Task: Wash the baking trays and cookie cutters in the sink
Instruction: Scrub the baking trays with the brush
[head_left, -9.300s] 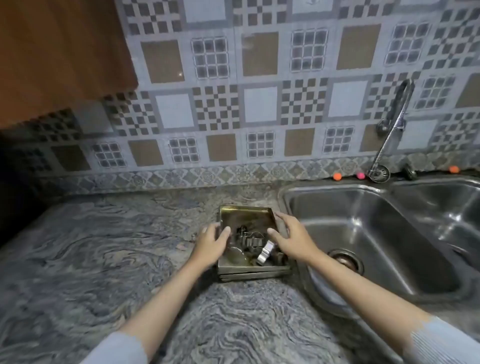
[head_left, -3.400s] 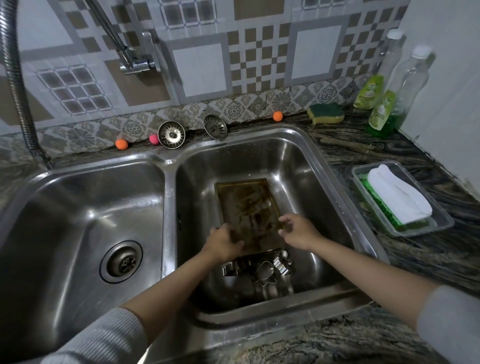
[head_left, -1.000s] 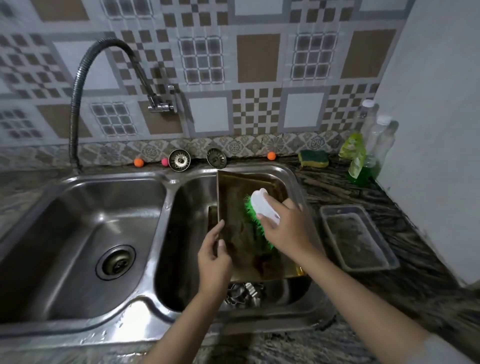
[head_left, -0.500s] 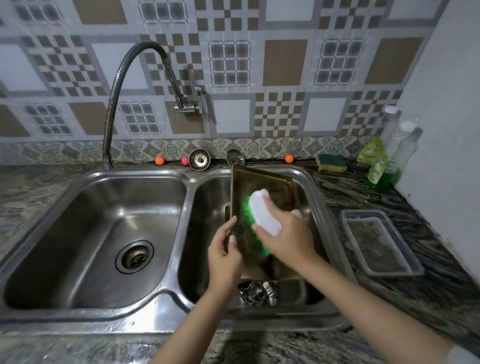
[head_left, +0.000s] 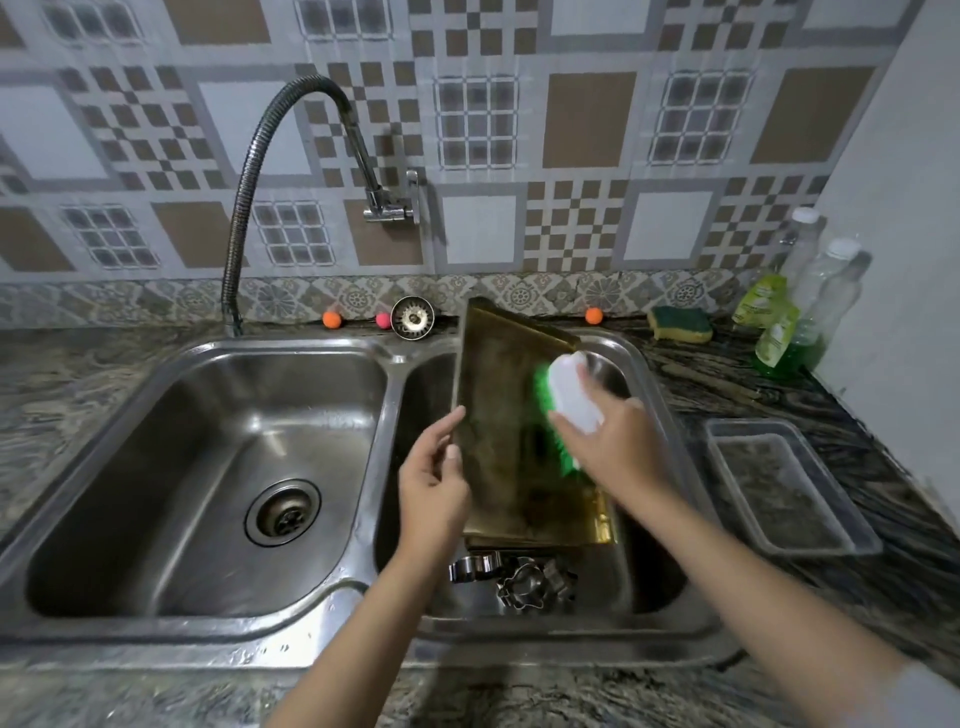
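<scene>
A patterned tile wall backs a marbled stone counter (head_left: 78, 379) holding a steel double sink (head_left: 387, 395), with a coiled-neck tap (head_left: 291, 130) arching at 11 o'clock. In the right basin a brown, stained baking tray (head_left: 498, 426) stands tilted on its lower edge, its top corner rising past the sink rim at 12 o'clock. The left hand (head_left: 434, 483) grips the tray's left edge, thumb in front and fingers behind. The right hand (head_left: 618, 441) is curled round a white-backed scrub brush (head_left: 571, 400) whose green bristles press on the tray's face. Metal cookie cutters (head_left: 519, 577) lie on the basin floor below the tray, at 6 o'clock. A clear plastic tub (head_left: 748, 436) sits on the counter at 3 o'clock; a sponge (head_left: 680, 325) and soap bottles (head_left: 779, 332) sit at 2 o'clock.
</scene>
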